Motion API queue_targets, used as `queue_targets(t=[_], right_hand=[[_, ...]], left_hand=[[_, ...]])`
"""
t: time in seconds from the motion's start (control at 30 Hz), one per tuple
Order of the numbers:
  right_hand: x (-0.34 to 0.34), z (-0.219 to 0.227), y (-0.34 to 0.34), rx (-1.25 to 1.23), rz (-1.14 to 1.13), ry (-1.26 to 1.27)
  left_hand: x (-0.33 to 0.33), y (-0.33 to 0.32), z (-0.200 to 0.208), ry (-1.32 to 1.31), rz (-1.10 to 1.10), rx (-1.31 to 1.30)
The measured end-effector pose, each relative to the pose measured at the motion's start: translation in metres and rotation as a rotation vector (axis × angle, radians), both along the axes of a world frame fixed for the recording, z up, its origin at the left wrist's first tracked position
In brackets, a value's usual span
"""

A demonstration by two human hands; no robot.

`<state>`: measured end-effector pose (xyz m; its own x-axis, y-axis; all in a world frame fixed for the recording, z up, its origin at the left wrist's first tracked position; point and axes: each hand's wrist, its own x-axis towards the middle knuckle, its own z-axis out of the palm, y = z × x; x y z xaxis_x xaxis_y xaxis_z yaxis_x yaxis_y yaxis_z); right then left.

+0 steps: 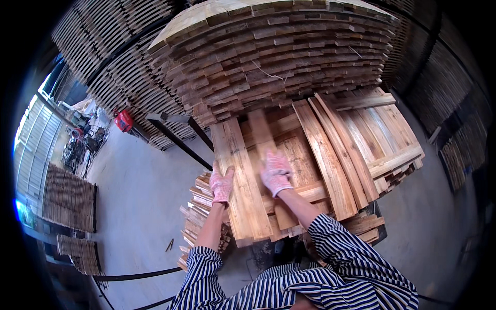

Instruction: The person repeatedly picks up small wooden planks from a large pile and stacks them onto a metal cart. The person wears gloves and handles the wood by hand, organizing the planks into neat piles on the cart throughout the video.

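Note:
Both my hands wear pink-and-white knitted gloves. My left hand [222, 185] grips the left edge of a long, pale wooden board [243, 194], thumb on top and fingers along the side. To its right, my right hand [277, 171], smeared by motion, is closed at the near end of a narrower wooden board [261, 129], which is blurred too. Its fingertips do not show clearly. Under and beside my hands lie more boards and crosspieces. Several loose boards [330, 160] rest side by side to the right of my right hand.
A tall stack of boards [279, 51] rises just beyond my hands. Dark metal bars [178, 139] jut out at the left. Lower left of the boards sits a pile of short wood pieces [199, 212]. More board stacks [70, 199] line the grey concrete floor [139, 206]. A red object [123, 120] stands farther off.

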<state>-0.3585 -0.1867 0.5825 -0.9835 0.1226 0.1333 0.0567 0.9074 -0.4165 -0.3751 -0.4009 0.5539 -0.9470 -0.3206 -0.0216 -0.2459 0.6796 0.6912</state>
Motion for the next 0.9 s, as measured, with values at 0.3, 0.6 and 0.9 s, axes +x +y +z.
queue_targets(t=[0.3, 0.6, 0.9], right_hand=[[0.009, 0.040, 0.120, 0.296, -0.217, -0.158], [-0.018, 0.056, 0.148, -0.399, 0.023, -0.289], [-0.013, 0.031, 0.057, -0.074, 0.053, -0.414]], left_hand=[[-0.001, -0.040, -0.023, 0.133, -0.066, 0.157], [0.015, -0.025, 0.017, 0.044, -0.049, 0.087], [-0.004, -0.038, -0.019, 0.093, -0.120, 0.142]])
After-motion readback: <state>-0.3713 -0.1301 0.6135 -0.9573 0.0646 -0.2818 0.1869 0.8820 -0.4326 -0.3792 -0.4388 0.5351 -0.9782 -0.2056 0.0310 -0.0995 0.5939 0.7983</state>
